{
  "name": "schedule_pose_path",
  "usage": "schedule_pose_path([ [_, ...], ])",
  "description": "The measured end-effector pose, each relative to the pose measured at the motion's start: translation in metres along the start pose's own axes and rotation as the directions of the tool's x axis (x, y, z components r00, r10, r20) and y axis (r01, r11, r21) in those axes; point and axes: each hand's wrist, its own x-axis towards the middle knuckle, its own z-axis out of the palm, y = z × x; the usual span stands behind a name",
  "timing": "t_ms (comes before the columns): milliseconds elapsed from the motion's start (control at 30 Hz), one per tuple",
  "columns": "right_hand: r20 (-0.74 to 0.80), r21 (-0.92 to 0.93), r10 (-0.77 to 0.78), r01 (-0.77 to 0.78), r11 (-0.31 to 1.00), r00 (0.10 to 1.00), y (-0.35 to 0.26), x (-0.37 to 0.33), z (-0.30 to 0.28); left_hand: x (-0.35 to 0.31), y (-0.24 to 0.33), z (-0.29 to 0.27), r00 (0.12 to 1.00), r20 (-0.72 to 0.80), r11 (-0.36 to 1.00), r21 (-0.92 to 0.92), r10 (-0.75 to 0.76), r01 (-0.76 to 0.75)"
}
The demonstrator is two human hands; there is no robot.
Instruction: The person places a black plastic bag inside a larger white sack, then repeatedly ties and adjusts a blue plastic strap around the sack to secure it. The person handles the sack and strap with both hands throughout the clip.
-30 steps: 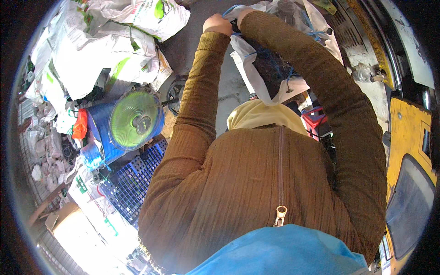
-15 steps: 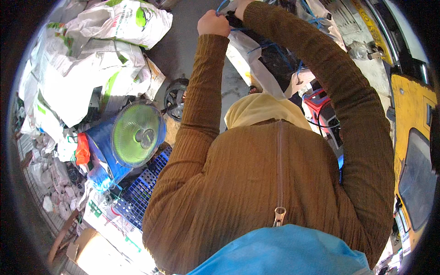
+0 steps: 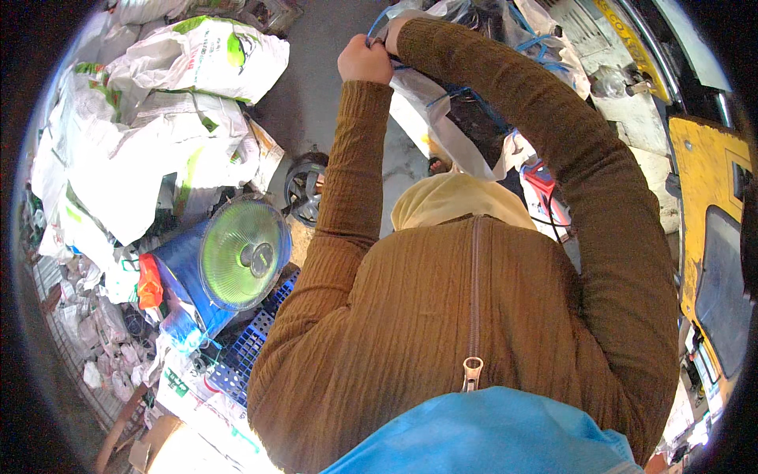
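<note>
At the top of the view my left hand (image 3: 365, 62) is closed in a fist on a thin blue string (image 3: 377, 20). My right hand (image 3: 392, 33) meets it there, closed on the same string, its fingers partly hidden behind the left hand and the brown sleeve. Beyond and to the right stands a large bag (image 3: 446, 130) of whitish plastic with dark contents, and more blue string (image 3: 545, 41) crosses over it. My right forearm covers part of this bag.
To my left are a green fan (image 3: 241, 253), a blue drum (image 3: 178, 261), a blue plastic crate (image 3: 245, 355) and piled white sacks (image 3: 229, 59). A red stool (image 3: 543, 180) is beyond me, partly hidden. A yellow machine panel (image 3: 691, 261) stands at the right.
My right hand has moved left, closer against my left hand. Both hands sit slightly nearer to me, still at the blue string.
</note>
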Motion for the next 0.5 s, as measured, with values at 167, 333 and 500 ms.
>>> schedule_pose_path([
  [167,-0.039,0.06,-0.09,0.092,0.994,0.995,0.012,-0.044,-0.043,0.003,-0.014,0.006,0.997,-0.046,0.995,-0.079,-0.059,0.055],
  [333,-0.5,0.485,-0.057,0.335,0.808,0.864,0.104,-0.203,-0.107,0.015,-0.049,0.016,0.998,0.008,0.993,0.106,-0.059,0.058],
  [500,-0.296,0.943,0.799,0.292,0.158,0.523,0.272,-0.39,0.017,0.029,-0.047,0.005,0.977,0.213,0.962,0.261,0.021,-0.078],
])
